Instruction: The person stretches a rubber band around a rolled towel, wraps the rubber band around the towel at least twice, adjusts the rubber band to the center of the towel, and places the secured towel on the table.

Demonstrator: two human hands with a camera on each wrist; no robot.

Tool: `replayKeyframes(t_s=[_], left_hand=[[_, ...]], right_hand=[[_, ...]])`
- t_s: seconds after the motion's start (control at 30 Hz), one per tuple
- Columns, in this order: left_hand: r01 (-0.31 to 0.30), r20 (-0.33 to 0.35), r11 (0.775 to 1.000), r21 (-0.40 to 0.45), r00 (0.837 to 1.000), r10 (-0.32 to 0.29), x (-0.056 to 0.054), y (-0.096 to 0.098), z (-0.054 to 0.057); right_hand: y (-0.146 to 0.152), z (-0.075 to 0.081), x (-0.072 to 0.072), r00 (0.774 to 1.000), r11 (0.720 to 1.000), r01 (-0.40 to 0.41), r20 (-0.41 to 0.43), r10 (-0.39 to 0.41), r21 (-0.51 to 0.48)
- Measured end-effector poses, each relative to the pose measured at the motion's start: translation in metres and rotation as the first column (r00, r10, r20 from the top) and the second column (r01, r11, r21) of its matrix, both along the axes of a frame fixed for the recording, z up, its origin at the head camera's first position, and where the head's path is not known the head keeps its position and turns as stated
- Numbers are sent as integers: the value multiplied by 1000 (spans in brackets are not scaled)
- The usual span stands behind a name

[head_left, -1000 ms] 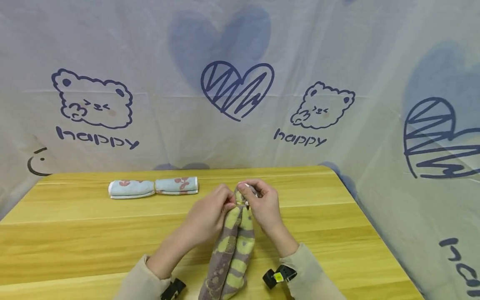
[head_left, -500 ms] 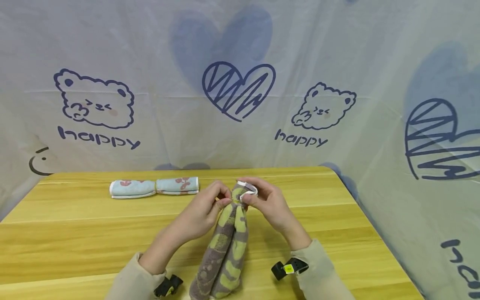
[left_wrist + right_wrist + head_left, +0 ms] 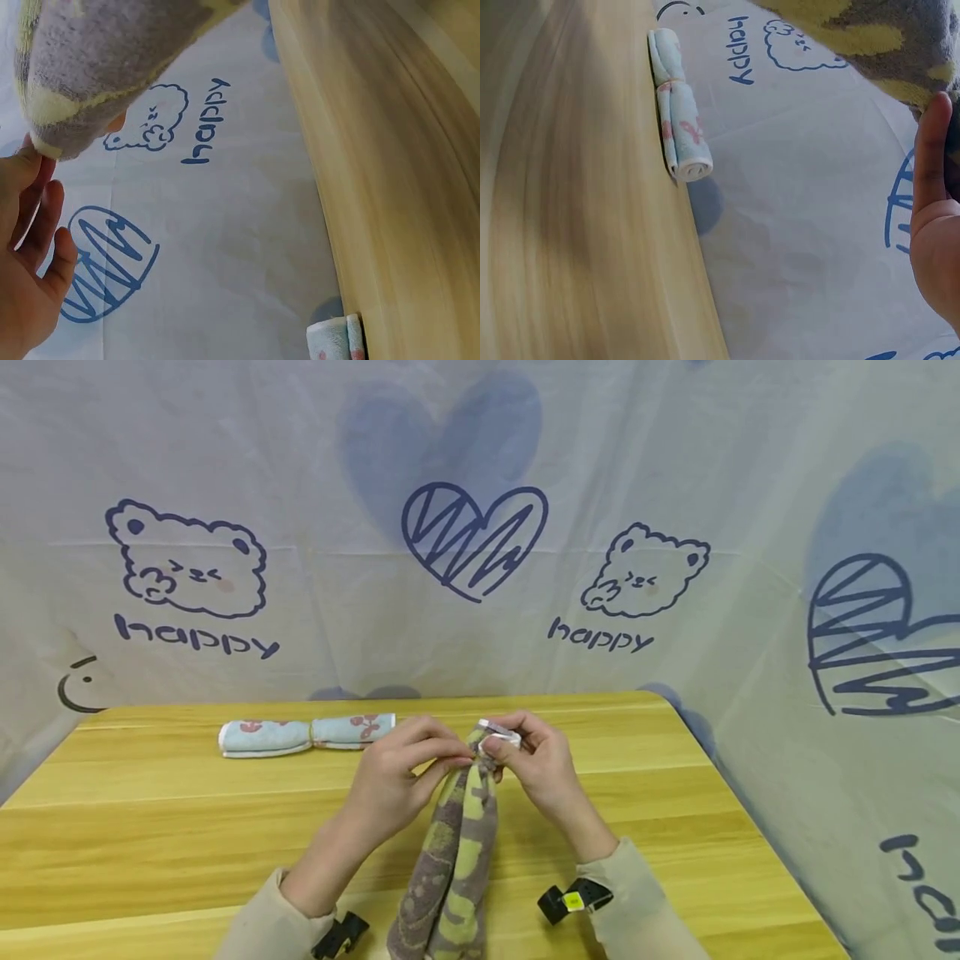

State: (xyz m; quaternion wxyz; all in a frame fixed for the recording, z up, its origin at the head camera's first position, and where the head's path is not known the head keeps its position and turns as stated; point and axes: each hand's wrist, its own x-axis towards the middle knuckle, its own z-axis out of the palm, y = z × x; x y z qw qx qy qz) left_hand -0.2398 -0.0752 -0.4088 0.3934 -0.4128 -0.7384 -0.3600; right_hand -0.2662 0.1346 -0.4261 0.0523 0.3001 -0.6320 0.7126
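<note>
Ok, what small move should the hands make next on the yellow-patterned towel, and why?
Perhaps the left hand should gently tug at the narrow neck of the towel: its thumb and forefinger meet right there, while the right hand grips the white-edged end just above, probably steadying it.

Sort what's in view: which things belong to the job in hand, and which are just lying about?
In the job:
brown towel, gathered near one end
left fingers, pinching the gathered part
right fingers, pinching that end

Apparently not:
blue towel, rolled and tied, untouched on the table
sheet, hanging behind
</note>
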Motion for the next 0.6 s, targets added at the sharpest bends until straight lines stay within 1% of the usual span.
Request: replayKeyframes(t_s=[0.07, 0.27, 0.33, 0.4, 0.47, 0.53, 0.6], left_hand=[[-19, -17, 1000, -12, 1000, 19, 1, 1, 0], [-115, -27, 989, -91, 993, 113, 5, 5, -1], [-127, -30, 988, -91, 992, 125, 5, 5, -2], [-129, -21, 988, -84, 992, 127, 4, 4, -2], [-116, 6, 990, -81, 993, 117, 4, 4, -3], [-99, 33, 990, -96, 994, 103, 3, 4, -4], [-83, 72, 988, -129, 993, 93, 3, 6, -5]], right_hand=[[-1, 2, 1, 1000, 1000, 3, -13, -3, -17], [-6, 4, 5, 998, 998, 49, -27, -50, -40], [-8, 5, 7, 998, 997, 65, -24, -66, -43], [-10, 6, 9, 997, 996, 77, -24, -78, -40], [-12, 8, 10, 996, 995, 90, -24, -91, -34], [-13, 9, 11, 994, 994, 104, -28, -105, -21], [-14, 9, 11, 992, 992, 124, -26, -124, -7]])
